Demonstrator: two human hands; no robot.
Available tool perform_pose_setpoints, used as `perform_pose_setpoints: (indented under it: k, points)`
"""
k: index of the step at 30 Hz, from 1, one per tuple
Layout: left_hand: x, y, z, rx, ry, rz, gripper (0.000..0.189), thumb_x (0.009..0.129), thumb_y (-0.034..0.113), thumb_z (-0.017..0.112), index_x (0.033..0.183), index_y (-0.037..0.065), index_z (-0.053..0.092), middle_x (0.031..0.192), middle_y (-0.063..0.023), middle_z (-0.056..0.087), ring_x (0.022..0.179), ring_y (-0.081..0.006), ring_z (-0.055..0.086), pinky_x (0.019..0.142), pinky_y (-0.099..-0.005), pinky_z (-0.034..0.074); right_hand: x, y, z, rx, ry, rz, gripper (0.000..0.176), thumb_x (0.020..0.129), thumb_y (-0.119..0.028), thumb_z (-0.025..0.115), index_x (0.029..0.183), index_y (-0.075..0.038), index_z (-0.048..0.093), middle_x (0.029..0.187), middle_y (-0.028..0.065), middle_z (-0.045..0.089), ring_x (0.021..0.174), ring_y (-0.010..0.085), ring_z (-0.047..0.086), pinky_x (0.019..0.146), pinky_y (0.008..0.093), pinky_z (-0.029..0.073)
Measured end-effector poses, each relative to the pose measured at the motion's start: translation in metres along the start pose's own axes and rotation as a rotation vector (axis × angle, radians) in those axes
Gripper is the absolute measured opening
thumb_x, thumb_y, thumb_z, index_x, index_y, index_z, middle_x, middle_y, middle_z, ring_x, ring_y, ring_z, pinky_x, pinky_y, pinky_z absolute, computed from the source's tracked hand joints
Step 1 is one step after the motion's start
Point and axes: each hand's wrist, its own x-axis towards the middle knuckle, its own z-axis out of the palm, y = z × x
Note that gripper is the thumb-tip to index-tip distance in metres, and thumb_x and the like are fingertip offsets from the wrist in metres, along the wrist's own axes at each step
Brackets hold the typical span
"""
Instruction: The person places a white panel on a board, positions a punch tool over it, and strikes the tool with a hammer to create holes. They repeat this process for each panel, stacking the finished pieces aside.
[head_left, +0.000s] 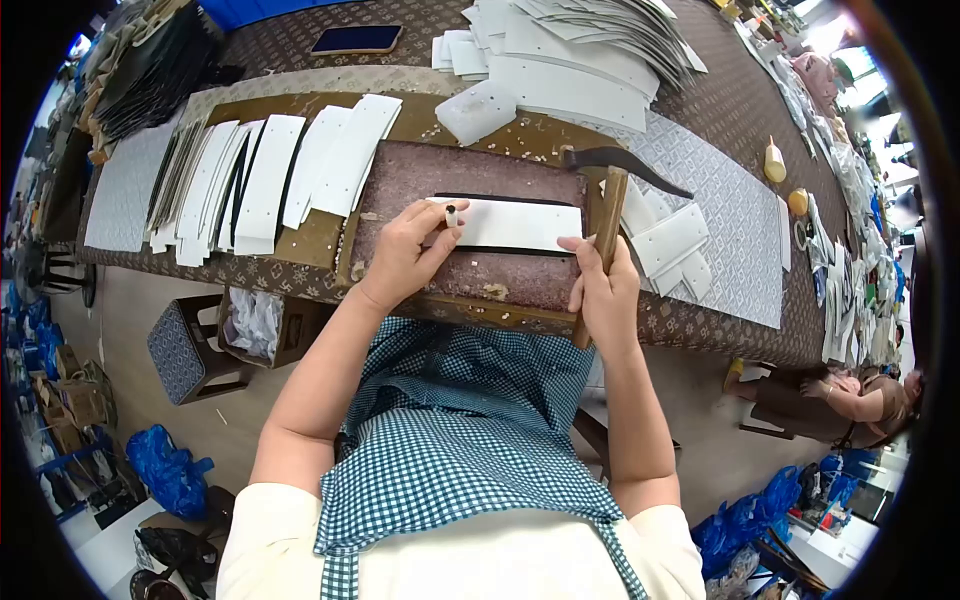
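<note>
A white strip with a dark edge showing around it lies across a worn purplish block in front of me. My left hand rests over the strip's left end, its fingers closed around a small upright punch with a dark top. At the strip's right end, my right hand grips the wooden handle of a hammer. The hammer's dark curved head points up and away from me. My right thumb or fingertip reaches the strip's right edge.
White strips stand in a row at the left. Larger white pieces are stacked at the back, near a phone. Small white pieces lie right of the block. A bottle stands farther right. A stool is below the table; another person sits right.
</note>
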Motion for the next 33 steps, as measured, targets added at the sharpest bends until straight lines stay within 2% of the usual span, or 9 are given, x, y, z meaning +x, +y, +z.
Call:
perform_pose_setpoints:
  k: [2, 4, 6, 7, 9, 11, 13, 20, 33]
  points:
    - [-0.004, -0.022, 0.002, 0.033, -0.027, -0.014, 0.018, 0.089, 0.008, 0.069, 0.106, 0.005, 0.071, 0.097, -0.0092, 0.070, 0.078, -0.0210, 0.068, 0.064, -0.0295, 0.055, 0.008, 0.031, 0.004, 0.078, 0.084, -0.009, 0.022, 0.104, -0.020, 0.053, 0.101, 0.001, 0.052, 0.106, 0.0130, 0.073, 0.046, 0.0080, 0.053, 0.043, 0.0231, 0.044]
    - [0.000, -0.014, 0.005, -0.092, 0.046, -0.155, 0.009, 0.088, 0.008, 0.073, 0.092, 0.003, 0.068, 0.086, -0.0052, 0.068, 0.068, -0.0113, 0.062, 0.062, -0.0248, 0.051, 0.009, 0.044, 0.010, 0.169, 0.137, 0.000, 0.023, 0.104, -0.023, 0.053, 0.104, 0.001, 0.049, 0.109, 0.0144, 0.072, 0.046, 0.0084, 0.054, 0.043, 0.0225, 0.045]
    - [0.005, -0.005, 0.008, -0.236, 0.135, -0.303, 0.013, 0.087, 0.009, 0.075, 0.083, 0.002, 0.065, 0.077, -0.0012, 0.064, 0.063, -0.0058, 0.056, 0.059, -0.0227, 0.047, 0.007, 0.049, 0.011, 0.198, 0.156, -0.012, 0.024, 0.104, -0.024, 0.053, 0.104, 0.000, 0.049, 0.110, 0.0147, 0.072, 0.046, 0.0083, 0.054, 0.043, 0.0225, 0.045]
    - [0.007, -0.017, 0.009, -0.216, 0.192, -0.339, 0.022, 0.086, 0.010, 0.078, 0.077, 0.003, 0.059, 0.068, 0.0045, 0.055, 0.062, -0.0019, 0.046, 0.055, -0.0208, 0.039, 0.006, 0.049, 0.012, 0.214, 0.169, -0.021, 0.024, 0.104, -0.024, 0.053, 0.104, 0.000, 0.049, 0.110, 0.0148, 0.072, 0.046, 0.0083, 0.054, 0.042, 0.0225, 0.045]
    - [0.017, -0.014, 0.015, -0.255, 0.255, -0.355, 0.023, 0.086, 0.010, 0.078, 0.076, 0.004, 0.057, 0.065, 0.0068, 0.049, 0.060, -0.0022, 0.039, 0.053, -0.0207, 0.033, 0.007, 0.049, 0.011, 0.211, 0.160, -0.012, 0.025, 0.104, -0.025, 0.053, 0.104, 0.000, 0.048, 0.110, 0.0150, 0.072, 0.046, 0.0083, 0.054, 0.043, 0.0226, 0.046]
    - [0.027, -0.006, 0.029, -0.299, 0.192, -0.337, 0.013, 0.088, 0.010, 0.075, 0.088, 0.000, 0.066, 0.076, 0.0026, 0.062, 0.067, -0.0042, 0.052, 0.061, -0.0218, 0.043, 0.007, 0.050, 0.011, 0.234, 0.170, -0.013, 0.024, 0.104, -0.024, 0.053, 0.103, 0.000, 0.048, 0.109, 0.0147, 0.072, 0.046, 0.0086, 0.054, 0.043, 0.0227, 0.045]
    - [0.037, -0.002, 0.048, -0.253, 0.073, -0.281, 0.018, 0.090, 0.010, 0.073, 0.104, -0.001, 0.071, 0.091, -0.0034, 0.070, 0.078, -0.0076, 0.062, 0.070, -0.0236, 0.051, 0.005, 0.051, 0.013, 0.254, 0.211, -0.015, 0.023, 0.104, -0.023, 0.053, 0.103, 0.000, 0.049, 0.108, 0.0144, 0.072, 0.046, 0.0090, 0.055, 0.043, 0.0228, 0.045]
    - [0.064, 0.011, 0.100, -0.236, -0.110, -0.149, 0.019, 0.089, 0.010, 0.072, 0.105, 0.000, 0.073, 0.097, -0.0094, 0.072, 0.084, -0.0146, 0.071, 0.075, -0.0270, 0.057, 0.003, 0.051, 0.015, 0.270, 0.293, 0.008, 0.021, 0.104, -0.021, 0.052, 0.103, 0.000, 0.049, 0.104, 0.0121, 0.073, 0.045, 0.0097, 0.056, 0.043, 0.0241, 0.045]
    - [0.075, 0.013, 0.106, -0.086, -0.202, 0.015, 0.013, 0.089, 0.008, 0.071, 0.098, 0.000, 0.072, 0.094, -0.0091, 0.071, 0.081, -0.0144, 0.068, 0.075, -0.0276, 0.057, 0.003, 0.041, 0.004, 0.208, 0.221, 0.032, 0.020, 0.102, -0.020, 0.057, 0.099, 0.000, 0.054, 0.090, 0.0086, 0.074, 0.045, 0.0090, 0.056, 0.043, 0.0248, 0.044]
